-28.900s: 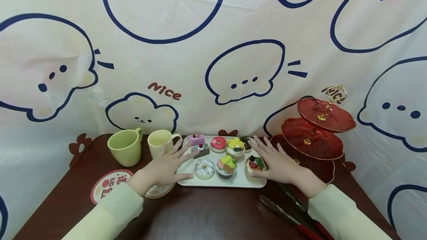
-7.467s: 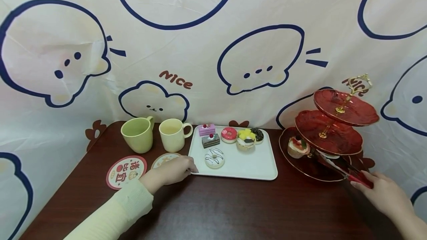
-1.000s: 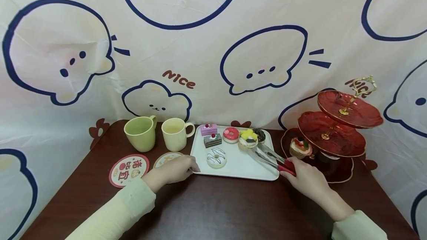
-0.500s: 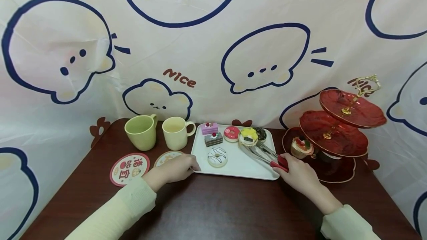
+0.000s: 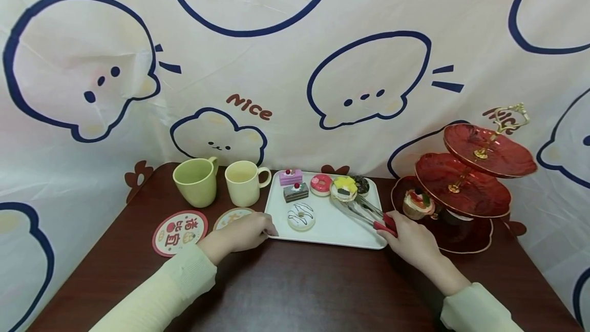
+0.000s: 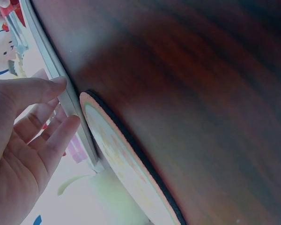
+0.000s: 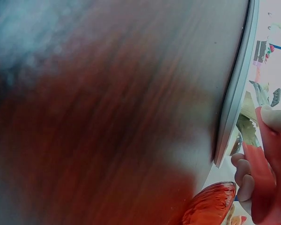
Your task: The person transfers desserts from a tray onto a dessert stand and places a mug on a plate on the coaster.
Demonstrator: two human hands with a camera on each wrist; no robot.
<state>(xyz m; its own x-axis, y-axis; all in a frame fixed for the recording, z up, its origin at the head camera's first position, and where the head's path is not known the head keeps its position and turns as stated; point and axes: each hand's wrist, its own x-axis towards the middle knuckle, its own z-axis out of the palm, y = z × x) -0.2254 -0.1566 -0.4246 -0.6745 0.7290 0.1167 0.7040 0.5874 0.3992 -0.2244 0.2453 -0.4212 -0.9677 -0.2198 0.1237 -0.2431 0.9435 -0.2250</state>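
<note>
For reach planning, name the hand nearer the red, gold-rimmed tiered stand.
Right. The right hand is just left of the stand; the left hand is much farther left, holding the white rectangular tray.

Surface (image 5: pixel 295 291): tray (image 5: pixel 329 230) at rear centre | left mug (image 5: pixel 198 188), right mug (image 5: pixel 243 187) left of tray | left coaster (image 5: pixel 180 233), right coaster (image 5: pixel 229 216) before mugs | tiered stand (image 5: pixel 484 196) right of tray, tart (image 5: pixel 417 206) on lowest tier (image 5: pixel 475 239) | cupcake (image 5: pixel 344 188) on tray's right half, tongs (image 5: pixel 384 228) before it

A tea-and-dessert setting, room type unclear: cartoon cloth backdrop (image 5: pixel 286 65), dark table (image 5: pixel 295 291), mugs (image 5: pixel 195 188), pastry tray (image 5: pixel 332 230), cake stand (image 5: pixel 484 192).
</note>
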